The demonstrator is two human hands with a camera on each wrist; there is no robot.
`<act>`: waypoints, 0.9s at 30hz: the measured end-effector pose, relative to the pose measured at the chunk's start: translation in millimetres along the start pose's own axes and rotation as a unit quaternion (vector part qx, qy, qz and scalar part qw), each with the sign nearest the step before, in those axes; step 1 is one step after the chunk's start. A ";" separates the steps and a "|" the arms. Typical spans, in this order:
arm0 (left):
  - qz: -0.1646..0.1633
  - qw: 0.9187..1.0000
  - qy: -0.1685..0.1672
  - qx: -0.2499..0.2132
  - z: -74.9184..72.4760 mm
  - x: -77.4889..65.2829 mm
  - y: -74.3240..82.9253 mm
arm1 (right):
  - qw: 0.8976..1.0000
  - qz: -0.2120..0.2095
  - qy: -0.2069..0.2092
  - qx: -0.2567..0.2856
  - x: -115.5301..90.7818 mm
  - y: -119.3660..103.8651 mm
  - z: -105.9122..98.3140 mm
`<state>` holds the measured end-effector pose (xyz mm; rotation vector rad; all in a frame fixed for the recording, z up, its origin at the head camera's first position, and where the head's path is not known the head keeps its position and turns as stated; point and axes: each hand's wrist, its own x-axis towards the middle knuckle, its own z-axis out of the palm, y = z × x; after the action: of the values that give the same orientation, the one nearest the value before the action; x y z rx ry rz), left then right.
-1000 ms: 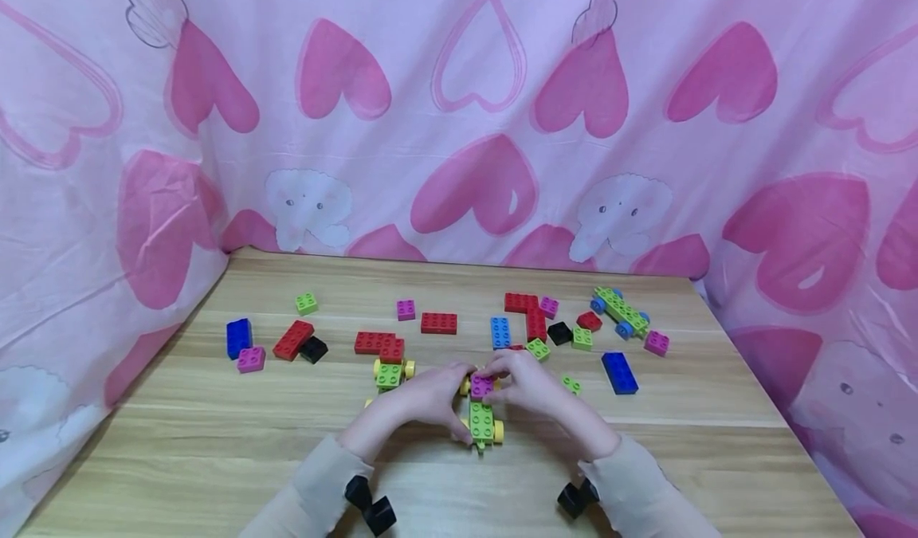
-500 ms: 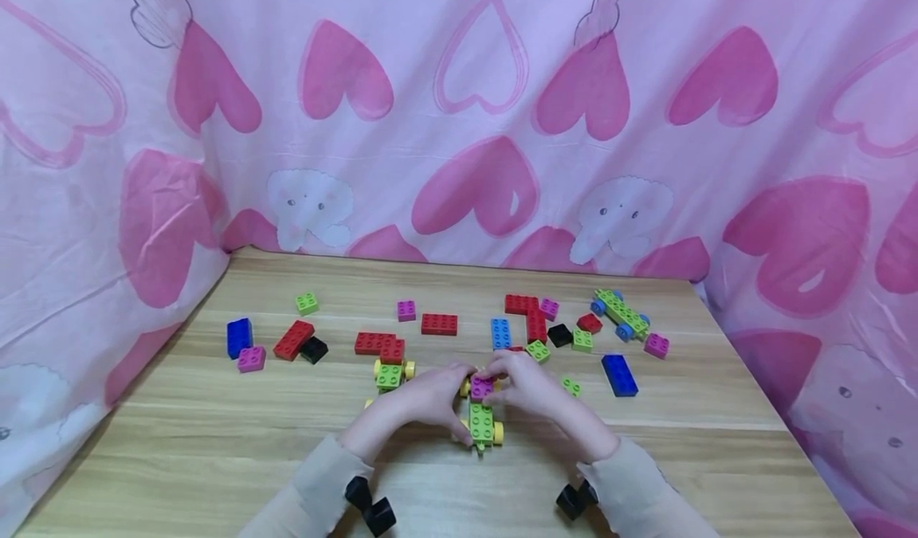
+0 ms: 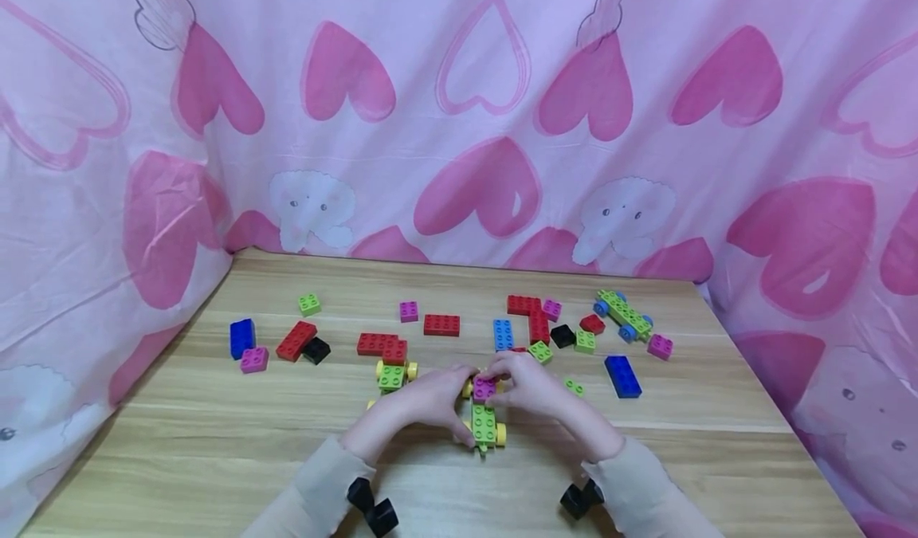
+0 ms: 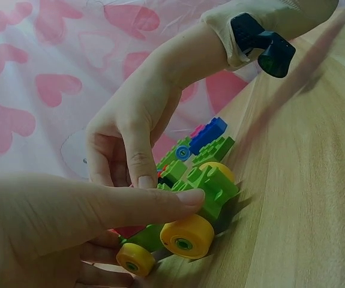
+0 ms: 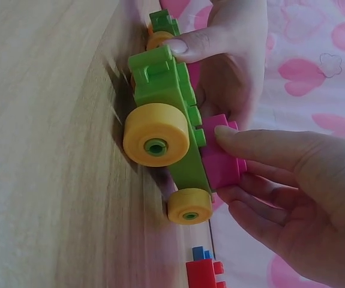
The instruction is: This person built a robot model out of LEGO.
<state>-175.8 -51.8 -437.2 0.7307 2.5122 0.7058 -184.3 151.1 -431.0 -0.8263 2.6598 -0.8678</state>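
Observation:
A green toy car base (image 3: 484,428) with yellow wheels (image 5: 156,135) stands on the table in front of me. My left hand (image 3: 433,398) grips its left side, the thumb lying near the close end in the left wrist view. On the studs at the far end sits a magenta brick (image 5: 220,159). My right hand (image 3: 529,382) pinches this brick between thumb and fingers. Whether the brick is fully pressed down cannot be told. Partly behind my left forearm is a second green car base (image 3: 391,377) with yellow wheels.
Joined red bricks (image 3: 382,347) lie beyond my left hand. A green car base with blue wheels (image 3: 624,315) stands at the back right. Blue bricks (image 3: 622,376) (image 3: 242,339), a black brick (image 3: 316,351) and several other loose bricks are spread about. A pink curtain (image 3: 459,123) borders the table.

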 end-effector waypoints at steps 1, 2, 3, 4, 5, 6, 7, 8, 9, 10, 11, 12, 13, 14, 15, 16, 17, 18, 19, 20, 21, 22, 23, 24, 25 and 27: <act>0.000 1.000 -0.001 0.000 -0.1 0.4 -0.3 | 1.000 0.002 0.000 0.001 -0.1 -0.4 -0.2; 0.000 1.000 -0.001 0.000 -0.4 0.5 -0.4 | 1.000 0.004 0.000 0.001 -0.3 -0.7 -0.3; 0.000 1.000 -0.001 0.000 -0.6 0.7 -0.7 | 1.000 0.007 -0.001 0.002 -0.5 -0.9 -0.4; 0.000 1.000 0.000 0.001 -0.4 1.0 -1.4 | 1.000 0.010 -0.002 0.003 -0.7 -1.2 -0.3; -0.001 1.000 0.000 0.001 -0.4 1.4 -2.0 | 1.000 0.012 -0.002 0.003 -1.1 -1.5 0.0; -0.002 1.000 0.000 0.002 -0.2 1.6 -2.8 | 1.000 0.014 0.000 0.003 -1.6 -1.7 0.2; -0.003 1.000 -0.001 0.002 0.0 1.8 -3.4 | 1.000 0.015 0.001 0.004 -2.2 -1.6 0.6; -0.002 1.000 0.000 0.003 0.2 1.9 -3.7 | 1.000 0.015 0.002 0.006 -3.3 -1.4 0.9; -0.003 1.000 -0.001 0.003 0.4 2.0 -3.8 | 1.000 0.013 0.004 0.008 -4.3 -0.9 1.3; -0.004 1.000 -0.002 0.002 0.8 2.2 -3.9 | 1.000 0.010 0.007 0.009 -5.4 -0.3 1.7; -0.004 1.000 -0.002 0.004 1.1 2.3 -3.8 | 1.000 0.007 0.010 0.010 -6.5 0.6 2.1; -0.004 1.000 -0.003 0.006 1.4 2.3 -3.4 | 1.000 0.004 0.012 0.012 -7.7 1.5 2.3; -0.004 1.000 -0.003 0.007 1.6 2.4 -3.1 | 1.000 0.001 0.013 0.014 -8.8 2.3 2.5; -0.004 1.000 -0.003 0.009 1.9 2.6 -2.9 | 1.000 -0.001 0.014 0.017 -9.8 3.0 2.4; -0.005 1.000 -0.003 0.010 2.1 2.7 -2.6 | 1.000 -0.004 0.016 0.016 -10.5 3.8 2.5; -0.005 1.000 -0.002 0.009 2.2 2.8 -2.7 | 1.000 -0.006 0.018 0.014 -11.1 4.4 2.6; -0.005 1.000 -0.002 0.010 2.2 2.9 -2.6 | 1.000 -0.007 0.020 0.012 -12.0 4.8 2.4; -0.005 1.000 -0.002 0.010 2.1 2.8 -2.3 | 1.000 -0.006 0.021 0.011 -13.2 4.9 1.9; -0.005 1.000 -0.003 0.008 2.2 2.9 -2.3 | 1.000 -0.006 0.023 0.011 -14.4 5.4 1.3; -0.005 1.000 -0.003 0.009 2.1 2.9 -2.2 | 1.000 -0.006 0.025 0.012 -15.7 5.8 0.5; -0.006 1.000 -0.003 0.008 2.1 2.9 -2.1 | 1.000 -0.006 0.028 0.010 -17.4 6.6 -0.4; -0.006 1.000 -0.003 0.007 2.1 3.0 -2.1 | 0.999 -0.007 0.032 0.009 -19.2 7.4 -1.6; -0.007 1.000 -0.003 0.008 2.1 3.0 -2.1 | 0.999 -0.007 0.037 0.008 -21.3 8.6 -3.0; -0.007 1.000 -0.004 0.008 2.1 3.2 -2.1 | 0.999 -0.009 0.043 0.008 -23.3 10.1 -4.4; -0.008 1.000 -0.004 0.007 2.1 3.3 -2.2 | 0.999 -0.011 0.051 0.007 -25.5 12.1 -5.7; -0.009 1.000 -0.005 0.007 2.0 3.4 -2.2 | 0.998 -0.016 0.066 0.000 -30.1 16.8 -8.4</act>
<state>-178.2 -50.8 -440.9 0.7137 2.5142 0.6770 -170.2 183.6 -433.3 -0.8398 2.7667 -0.9635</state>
